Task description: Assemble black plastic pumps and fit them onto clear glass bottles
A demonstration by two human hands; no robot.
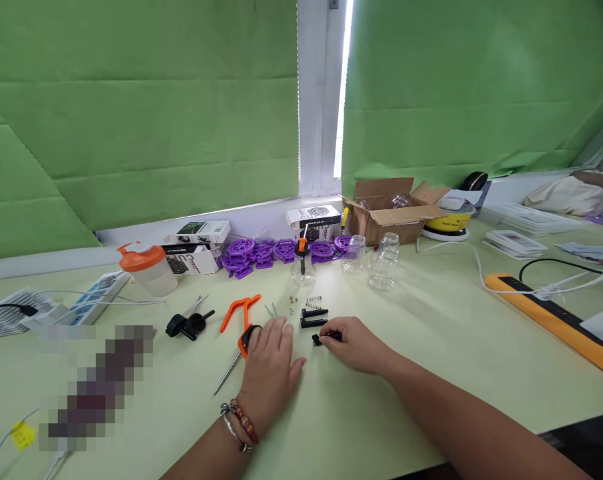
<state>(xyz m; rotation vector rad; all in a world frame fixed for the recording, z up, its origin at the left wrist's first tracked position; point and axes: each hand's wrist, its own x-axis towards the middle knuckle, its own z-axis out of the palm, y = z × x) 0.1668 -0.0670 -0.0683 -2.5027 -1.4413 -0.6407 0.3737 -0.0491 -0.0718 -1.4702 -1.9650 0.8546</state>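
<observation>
Bracelets circle the wrist of my left hand, which lies palm down on the table. Its grip is relaxed, fingers stretched forward and slightly apart, overlapping the black end of an orange frame; whether they press on it I cannot tell. A metal rod slants out beside that frame. To the right, the grip of my right hand is pinched together on a small black part, held low by the table, partly hidden by my fingers. Just beyond it lie two slim black pieces, then a coil spring with tiny metal bits to its left. Black fittings sit left of the orange frame. Farther off stand clear glass jars, a row of purple pieces and an open cardboard box. Green blinds hang behind everything.
</observation>
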